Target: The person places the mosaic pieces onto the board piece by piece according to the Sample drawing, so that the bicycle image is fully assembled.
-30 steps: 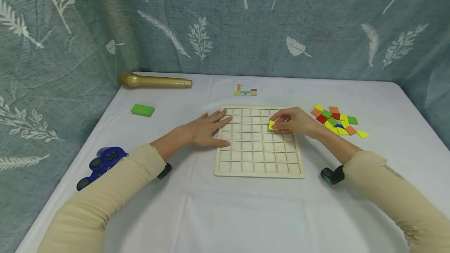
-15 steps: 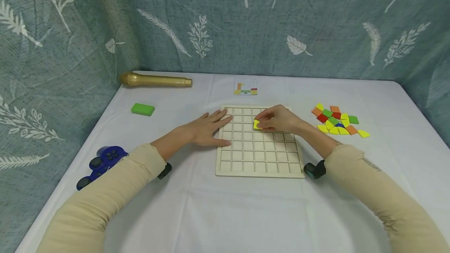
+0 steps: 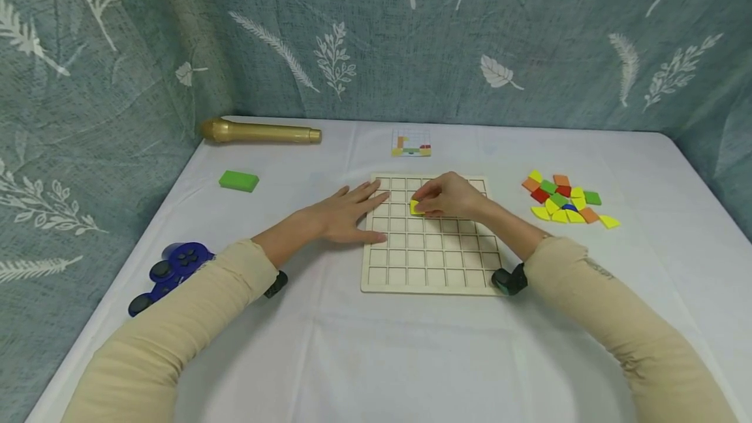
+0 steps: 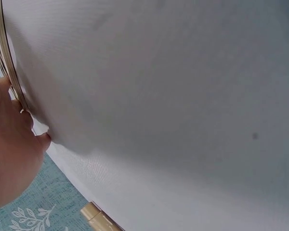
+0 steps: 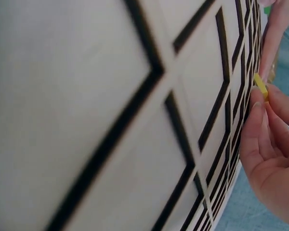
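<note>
A pale wooden grid board (image 3: 411,277) lies in the middle of the white table. My left hand (image 3: 346,217) rests with spread fingers on the board's left edge; part of it also shows in the left wrist view. Between thumb and fingertips my right hand (image 3: 452,198) pinches a small yellow tile (image 3: 414,207) over the upper left-middle squares. In the right wrist view the yellow tile (image 5: 261,85) is tilted at the fingertips, close to the board. Whether it touches the board I cannot tell. No other tile shows on the board's visible squares.
Several coloured tiles (image 3: 558,198) lie loose right of the board. Behind it is a small printed pattern card (image 3: 411,143). On the left are a green block (image 3: 238,181), a gold microphone (image 3: 261,132) and a blue game controller (image 3: 183,262), partly behind the left sleeve.
My right hand has moved left across the board with the yellow tile, from the right-hand columns to left of the middle. The left hand has stayed in place.
</note>
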Demonstrator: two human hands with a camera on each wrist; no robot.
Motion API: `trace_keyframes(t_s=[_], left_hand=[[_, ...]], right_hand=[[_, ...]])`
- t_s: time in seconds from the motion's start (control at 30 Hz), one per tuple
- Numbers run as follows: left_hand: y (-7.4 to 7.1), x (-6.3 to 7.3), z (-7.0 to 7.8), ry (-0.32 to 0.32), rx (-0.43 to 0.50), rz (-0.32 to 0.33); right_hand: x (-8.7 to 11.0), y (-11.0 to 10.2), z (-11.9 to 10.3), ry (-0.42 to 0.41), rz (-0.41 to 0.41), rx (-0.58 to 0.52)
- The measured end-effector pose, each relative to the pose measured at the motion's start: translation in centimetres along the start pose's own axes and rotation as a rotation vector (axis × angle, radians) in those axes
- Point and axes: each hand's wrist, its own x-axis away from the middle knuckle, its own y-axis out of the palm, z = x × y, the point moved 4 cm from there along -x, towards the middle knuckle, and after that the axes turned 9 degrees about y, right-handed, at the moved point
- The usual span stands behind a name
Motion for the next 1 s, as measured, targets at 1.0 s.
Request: trace_keyframes(t_s=[1.0], left_hand=[[-0.2,-0.1,0.0,0.022,-0.024,0.001]], right_hand=[[0.8,-1.9,2.2,0.053,-0.217,-0.303]])
